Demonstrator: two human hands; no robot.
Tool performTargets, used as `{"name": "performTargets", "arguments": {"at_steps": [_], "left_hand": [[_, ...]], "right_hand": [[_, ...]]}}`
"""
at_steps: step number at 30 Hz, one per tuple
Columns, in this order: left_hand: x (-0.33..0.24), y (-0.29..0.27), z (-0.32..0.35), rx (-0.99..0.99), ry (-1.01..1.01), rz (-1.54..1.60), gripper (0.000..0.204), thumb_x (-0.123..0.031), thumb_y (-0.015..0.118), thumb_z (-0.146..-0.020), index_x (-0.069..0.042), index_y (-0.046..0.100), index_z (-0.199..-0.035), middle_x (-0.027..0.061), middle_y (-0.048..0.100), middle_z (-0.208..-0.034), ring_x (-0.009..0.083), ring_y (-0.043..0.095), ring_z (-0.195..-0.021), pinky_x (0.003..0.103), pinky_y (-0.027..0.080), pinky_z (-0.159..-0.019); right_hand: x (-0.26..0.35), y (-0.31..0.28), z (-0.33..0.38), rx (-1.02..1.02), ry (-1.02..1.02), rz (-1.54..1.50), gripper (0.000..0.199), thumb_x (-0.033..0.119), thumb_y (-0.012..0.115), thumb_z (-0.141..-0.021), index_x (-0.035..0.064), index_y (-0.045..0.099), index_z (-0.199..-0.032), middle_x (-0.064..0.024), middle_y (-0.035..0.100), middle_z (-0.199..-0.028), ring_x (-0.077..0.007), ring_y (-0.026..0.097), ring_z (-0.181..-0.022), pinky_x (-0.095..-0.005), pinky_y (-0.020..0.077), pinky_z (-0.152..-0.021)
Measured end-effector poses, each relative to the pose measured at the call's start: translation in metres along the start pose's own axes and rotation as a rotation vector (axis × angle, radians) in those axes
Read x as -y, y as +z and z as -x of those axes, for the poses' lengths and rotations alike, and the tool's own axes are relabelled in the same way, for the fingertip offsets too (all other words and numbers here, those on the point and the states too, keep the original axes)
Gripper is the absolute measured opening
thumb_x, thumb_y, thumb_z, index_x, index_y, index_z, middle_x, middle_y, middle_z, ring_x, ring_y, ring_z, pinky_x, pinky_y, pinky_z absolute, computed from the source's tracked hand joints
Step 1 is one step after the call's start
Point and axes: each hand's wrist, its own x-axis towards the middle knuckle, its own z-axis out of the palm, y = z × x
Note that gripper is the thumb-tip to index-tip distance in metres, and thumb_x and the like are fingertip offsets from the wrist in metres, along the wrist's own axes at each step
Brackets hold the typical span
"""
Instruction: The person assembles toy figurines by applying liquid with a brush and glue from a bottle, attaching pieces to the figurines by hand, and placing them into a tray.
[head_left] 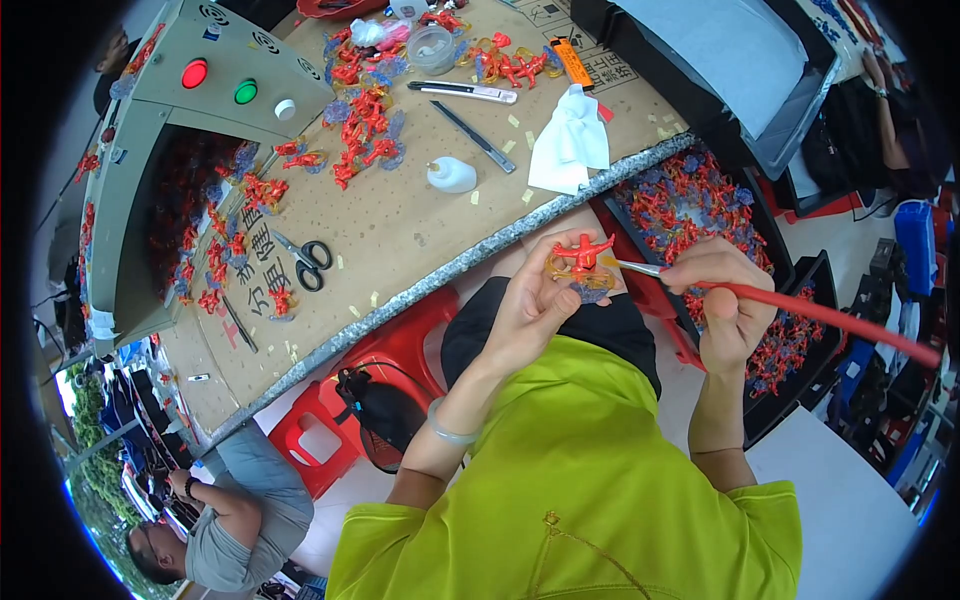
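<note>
My left hand (pixel 528 312) is closed around a small red figurine (pixel 583 254) with clear yellow and bluish parts at its base, held over my lap just off the table's edge. In my right hand (pixel 728 290) is a paintbrush (pixel 835 318) with a long red handle, pinched between the fingers. Its tip points left, close beside the figurine's right side; whether they touch I cannot tell. On the table nearest my hands lies a crumpled white cloth (pixel 568 142), with a white squeeze bottle (pixel 451 175) to its left.
A cardboard-covered table (pixel 400 235) bears several figurines (pixel 360 125), scissors (pixel 312 265), a utility knife (pixel 462 92) and a clear cup (pixel 431 48). At left stands a machine (pixel 150 95) with buttons. Figurine-filled trays (pixel 700 215) lie at right. Another person (pixel 245 510) sits lower left.
</note>
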Motion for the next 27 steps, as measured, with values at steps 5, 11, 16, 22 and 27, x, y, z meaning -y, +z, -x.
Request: {"name": "performTargets", "arguments": {"at_steps": [5, 11, 16, 22, 27], "left_hand": [[0.002, -0.002, 0.001, -0.007, 0.011, -0.141, 0.055, -0.023, 0.057, -0.092, 0.001, 0.031, -0.135, 0.0116, 0.047, -0.130, 0.0237, 0.056, -0.109, 0.035, 0.047, -0.089], [-0.002, 0.001, 0.002, 0.019, -0.043, -0.020, 0.059, -0.028, 0.059, -0.091, 0.001, 0.031, -0.135, 0.0130, 0.054, -0.118, 0.0233, 0.058, -0.105, 0.032, 0.047, -0.084], [0.000, 0.000, 0.001, 0.051, -0.069, 0.070, 0.062, -0.033, 0.059, -0.090, 0.000, 0.031, -0.135, 0.0133, 0.056, -0.113, 0.0233, 0.059, -0.102, 0.031, 0.045, -0.081], [0.003, 0.002, 0.002, 0.054, -0.101, 0.027, 0.062, -0.032, 0.061, -0.089, -0.002, 0.032, -0.134, 0.0132, 0.050, -0.123, 0.0257, 0.059, -0.102, 0.032, 0.045, -0.080], [0.002, 0.003, 0.000, 0.039, -0.065, -0.055, 0.059, -0.028, 0.058, -0.092, 0.000, 0.030, -0.135, 0.0142, 0.050, -0.124, 0.0256, 0.060, -0.102, 0.033, 0.047, -0.082]], "right_hand": [[-0.007, 0.002, -0.006, 0.172, -0.088, 0.058, 0.041, 0.040, 0.058, -0.087, 0.0016, 0.066, -0.075, -0.0061, 0.062, -0.066, -0.0182, 0.056, -0.058, -0.0295, 0.0396, -0.056], [-0.008, -0.001, -0.009, 0.147, -0.123, 0.012, 0.039, 0.038, 0.057, -0.088, 0.0027, 0.064, -0.071, -0.0052, 0.062, -0.065, -0.0191, 0.055, -0.056, -0.0306, 0.0375, -0.056], [-0.006, -0.001, -0.008, 0.081, -0.105, -0.016, 0.042, 0.038, 0.055, -0.089, 0.0019, 0.064, -0.071, -0.0050, 0.062, -0.064, -0.0177, 0.054, -0.055, -0.0305, 0.0366, -0.057], [-0.004, -0.004, -0.010, 0.137, -0.109, -0.009, 0.039, 0.037, 0.056, -0.089, 0.0032, 0.064, -0.072, -0.0043, 0.062, -0.064, -0.0165, 0.055, -0.055, -0.0286, 0.0354, -0.058], [-0.001, -0.008, -0.012, 0.147, -0.078, 0.033, 0.038, 0.036, 0.056, -0.089, 0.0041, 0.063, -0.070, -0.0035, 0.063, -0.064, -0.0165, 0.055, -0.054, -0.0289, 0.0358, -0.058]]}}
